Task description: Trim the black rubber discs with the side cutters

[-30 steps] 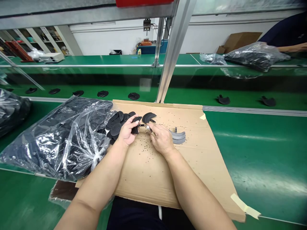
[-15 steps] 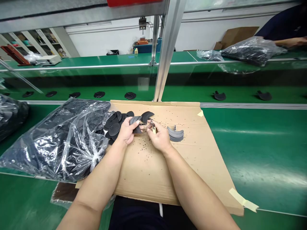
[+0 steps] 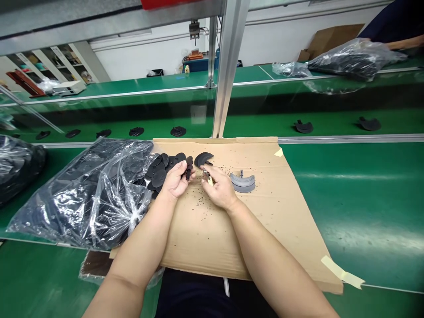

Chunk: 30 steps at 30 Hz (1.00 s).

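Note:
My left hand point(image 3: 177, 179) is closed on a black plastic part point(image 3: 189, 168), turned nearly edge-on above the cardboard sheet point(image 3: 205, 247). To its right, my right hand point(image 3: 217, 185) grips small nippers point(image 3: 210, 179) with a pale yellow handle. The metal tip of the nippers points toward the held part, a small gap apart. Just beyond my fingers lies a black curved piece point(image 3: 202, 158). Right of my right hand, grey-black crescent pieces point(image 3: 243, 183) rest stacked together. Black round discs point(image 3: 159, 172) are heaped beside my left hand. Small dark scraps are scattered over the cardboard.
A clear plastic bag point(image 3: 82, 194) full of black parts lies at left, another bag point(image 3: 20, 168) beyond it. Black parts sit spaced along the green belt point(image 3: 251, 128) behind. A metal post point(image 3: 228, 66) rises past the cardboard. A co-worker's arm point(image 3: 407, 43) is at far right.
The black part in my left hand has turned from showing its broad ribbed side to nearly edge-on. My hands have drawn slightly apart. The camera view has shifted a little.

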{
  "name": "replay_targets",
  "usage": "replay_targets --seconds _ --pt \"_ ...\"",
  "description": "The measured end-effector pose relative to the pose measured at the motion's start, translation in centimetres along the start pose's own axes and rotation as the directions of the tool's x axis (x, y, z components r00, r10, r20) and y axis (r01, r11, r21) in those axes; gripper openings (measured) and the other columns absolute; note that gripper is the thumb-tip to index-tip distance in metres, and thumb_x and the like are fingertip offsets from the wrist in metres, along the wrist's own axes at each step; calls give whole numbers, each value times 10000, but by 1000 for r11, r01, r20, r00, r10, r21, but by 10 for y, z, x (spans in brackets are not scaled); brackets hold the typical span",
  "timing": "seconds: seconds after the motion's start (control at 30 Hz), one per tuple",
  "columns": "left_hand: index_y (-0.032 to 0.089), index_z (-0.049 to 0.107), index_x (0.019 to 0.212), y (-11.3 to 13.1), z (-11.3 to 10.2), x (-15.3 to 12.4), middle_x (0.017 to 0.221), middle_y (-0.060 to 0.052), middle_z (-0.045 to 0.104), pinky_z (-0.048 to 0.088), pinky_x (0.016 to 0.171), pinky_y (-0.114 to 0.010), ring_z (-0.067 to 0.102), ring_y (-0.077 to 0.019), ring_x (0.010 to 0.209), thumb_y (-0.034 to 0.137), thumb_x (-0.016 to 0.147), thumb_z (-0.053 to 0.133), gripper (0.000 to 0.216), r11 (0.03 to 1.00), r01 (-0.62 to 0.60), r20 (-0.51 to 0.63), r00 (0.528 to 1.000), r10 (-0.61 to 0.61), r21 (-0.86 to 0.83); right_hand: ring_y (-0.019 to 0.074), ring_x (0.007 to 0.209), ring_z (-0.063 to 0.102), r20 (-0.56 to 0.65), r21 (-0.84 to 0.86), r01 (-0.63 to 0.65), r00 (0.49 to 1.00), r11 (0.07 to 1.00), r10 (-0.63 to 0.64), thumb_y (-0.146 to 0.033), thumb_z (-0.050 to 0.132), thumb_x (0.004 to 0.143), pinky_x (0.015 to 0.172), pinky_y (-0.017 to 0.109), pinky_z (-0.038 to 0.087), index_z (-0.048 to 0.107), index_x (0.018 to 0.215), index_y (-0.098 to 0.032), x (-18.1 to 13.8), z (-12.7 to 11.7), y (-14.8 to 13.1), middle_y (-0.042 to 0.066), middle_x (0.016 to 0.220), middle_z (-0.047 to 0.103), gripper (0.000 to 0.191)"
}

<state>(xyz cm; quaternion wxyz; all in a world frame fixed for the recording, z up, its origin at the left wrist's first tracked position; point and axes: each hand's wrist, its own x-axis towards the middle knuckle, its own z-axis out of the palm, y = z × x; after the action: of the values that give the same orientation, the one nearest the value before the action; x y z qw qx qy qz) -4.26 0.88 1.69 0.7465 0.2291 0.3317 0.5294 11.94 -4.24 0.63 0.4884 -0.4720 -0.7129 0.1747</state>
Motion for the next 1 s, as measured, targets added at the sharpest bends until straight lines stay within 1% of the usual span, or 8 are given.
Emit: replay_targets --seconds 0.13,0.23,0.4,0.5,0.6,0.67,0.87,1.0 --pt "176 608 953 1 2 -2 726 22 598 406 408 -125 568 -74 554 158 751 762 255 1000 13 -32 999 -13 -12 226 1026 624 71 -112 4 998 994 4 -189 517 807 951 356 497 603 1247 -155 -1 0 1 99 1073 677 450" --pt "180 601 960 3 1 -2 705 22 568 342 370 -113 540 -69 529 187 790 729 212 995 88 -37 995 -89 -41 232 1033 628 127 -204 18 992 979 8 -164 518 790 967 353 490 610 1243 -151 -2 2 1 98 1096 684 462" --pt "147 604 919 5 2 -5 638 19 485 221 313 -118 391 -46 407 169 885 570 53 977 204 52 978 -201 -57 230 1044 613 234 -278 67 972 958 0 -140 518 779 982 350 468 615 1230 -164 -1 2 -2 96 1114 676 461" --pt "129 607 893 7 3 -7 604 24 439 204 304 -131 331 -44 363 162 926 454 160 967 250 105 964 -246 -36 228 1023 606 305 -305 75 952 949 23 -141 518 786 965 348 463 613 1235 -177 0 0 -6 89 1090 675 460" --pt "124 609 889 7 5 -9 590 24 429 197 298 -138 317 -46 338 146 942 368 248 967 254 119 961 -251 -14 224 952 612 362 -331 69 930 941 59 -155 516 796 916 335 472 610 1239 -181 2 -2 -10 86 1029 677 454" --pt "123 612 885 7 6 -9 587 24 434 193 297 -140 317 -45 332 142 934 376 242 967 256 126 959 -254 2 219 934 612 384 -336 67 920 939 72 -158 508 802 888 322 474 607 1243 -185 2 -3 -12 84 1021 674 453" --pt "133 633 885 4 4 -9 581 33 460 183 299 -147 331 -37 336 164 849 566 82 973 222 130 965 -228 59 227 950 617 417 -357 62 903 932 100 -148 500 797 842 313 478 613 1232 -203 2 -6 -14 75 1038 676 453" --pt "132 641 883 2 1 -7 561 35 464 188 301 -151 331 -39 326 173 808 618 89 974 197 128 969 -211 109 234 962 623 455 -389 76 882 918 120 -145 500 804 826 314 480 591 1262 -209 3 -7 -14 76 1070 681 471"
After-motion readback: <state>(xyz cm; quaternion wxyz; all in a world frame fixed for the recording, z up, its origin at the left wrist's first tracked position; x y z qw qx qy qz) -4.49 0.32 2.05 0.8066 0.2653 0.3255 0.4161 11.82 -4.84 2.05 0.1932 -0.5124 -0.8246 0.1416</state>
